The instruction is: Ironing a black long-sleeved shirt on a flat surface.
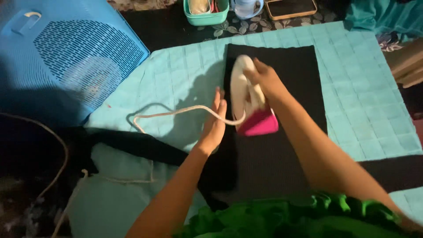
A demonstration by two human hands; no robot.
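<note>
Fingers: right hand (264,81) grips one iron (249,94) | left hand (215,123) flat, one black cloth (273,154)

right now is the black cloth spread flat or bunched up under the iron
Spread flat: the black cloth lies smooth on the teal quilted mat, the iron resting on it under the right hand.

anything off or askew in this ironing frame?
One thing: the iron's cord loops loosely across the quilted teal pad, running under the left hand beside the black cloth, near the iron's path. The right hand grips the white and pink iron flat on the cloth. No spills or damage visible.
</note>
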